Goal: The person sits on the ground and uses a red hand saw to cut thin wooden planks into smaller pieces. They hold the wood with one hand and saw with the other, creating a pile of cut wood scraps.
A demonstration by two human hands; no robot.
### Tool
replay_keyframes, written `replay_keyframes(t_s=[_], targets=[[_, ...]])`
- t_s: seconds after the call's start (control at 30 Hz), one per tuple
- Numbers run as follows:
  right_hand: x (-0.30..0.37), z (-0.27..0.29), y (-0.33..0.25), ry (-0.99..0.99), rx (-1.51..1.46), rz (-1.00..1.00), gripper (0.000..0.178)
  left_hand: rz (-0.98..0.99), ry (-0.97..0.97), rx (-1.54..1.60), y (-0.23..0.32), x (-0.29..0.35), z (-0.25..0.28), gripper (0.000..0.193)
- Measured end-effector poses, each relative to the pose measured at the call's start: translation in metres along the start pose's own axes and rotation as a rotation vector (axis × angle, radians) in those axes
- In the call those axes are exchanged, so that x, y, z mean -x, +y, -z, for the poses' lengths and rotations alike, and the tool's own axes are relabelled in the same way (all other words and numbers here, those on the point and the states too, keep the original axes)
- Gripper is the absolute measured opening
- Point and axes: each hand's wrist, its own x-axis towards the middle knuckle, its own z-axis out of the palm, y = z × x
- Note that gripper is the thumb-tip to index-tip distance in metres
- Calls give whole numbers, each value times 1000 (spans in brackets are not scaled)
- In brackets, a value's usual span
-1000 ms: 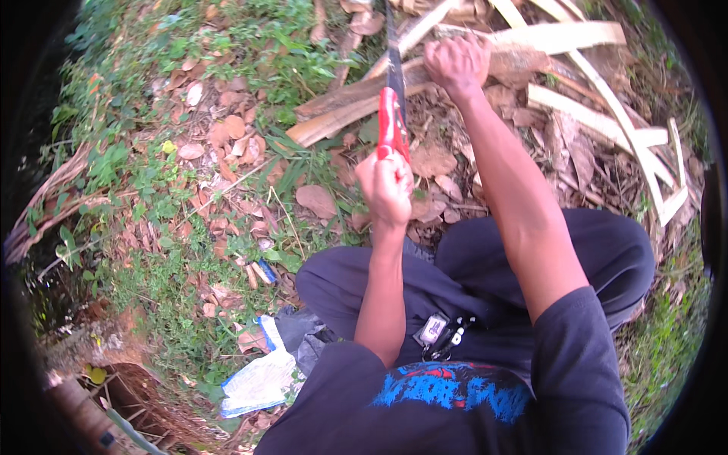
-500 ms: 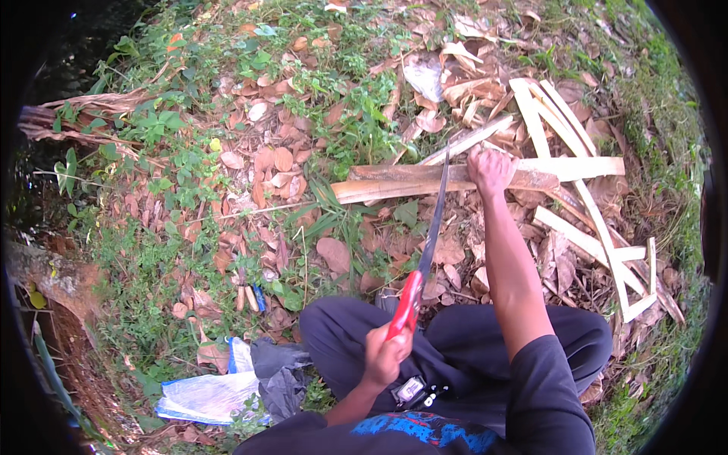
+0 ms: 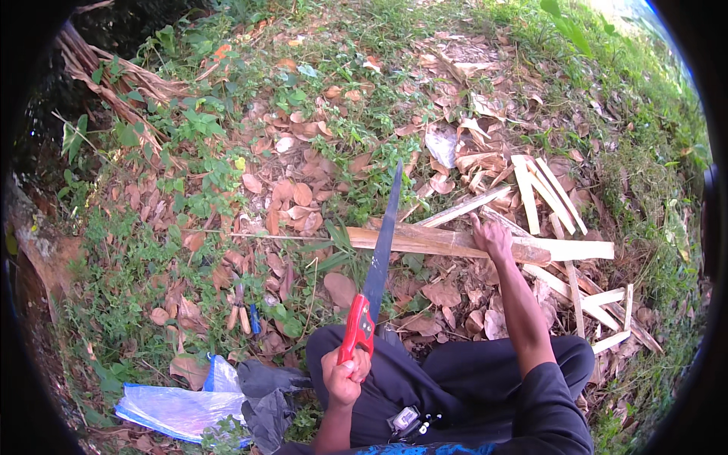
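In my left hand (image 3: 346, 374) is the red handle of a handsaw (image 3: 379, 265), my fingers wrapped round it. The dark blade points away from me and tilts slightly right, its flat face showing. It crosses in front of the left part of a split piece of wood (image 3: 440, 242); whether blade and wood touch, I cannot tell. My right hand (image 3: 494, 238) rests on that wood near its right end, one finger stretched out and the others bent over it. A pale wooden strip (image 3: 580, 250) extends from beneath that end.
Several pale strips (image 3: 526, 196) lie at the right, more (image 3: 607, 296) nearer my right knee. Wooden-handled tools (image 3: 238, 318) and a blue-handled one (image 3: 255, 319) lie at the left. A clear blue-edged plastic sheet (image 3: 178, 409) and a dark plastic bag (image 3: 265, 398) are beside my left leg.
The saw has shifted left along the wood, and its blade has turned to show more of its flat face. One finger of my right hand has straightened. The view has shifted too.
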Motion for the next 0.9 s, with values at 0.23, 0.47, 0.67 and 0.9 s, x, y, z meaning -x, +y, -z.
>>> replay_keyframes(t_s=[0.23, 0.47, 0.67, 0.9], targets=[[44, -29, 18, 235, 33, 68, 71, 40, -12, 50, -6, 5, 2, 21], [94, -42, 19, 545, -5, 442, 54, 62, 8, 22, -32, 5, 10, 19], [87, -51, 46, 485, 129, 545, 56, 41, -33, -13, -80, 6, 24, 23], [77, -49, 48, 727, 138, 571, 33, 6, -104, -3, -88, 6, 27, 24]])
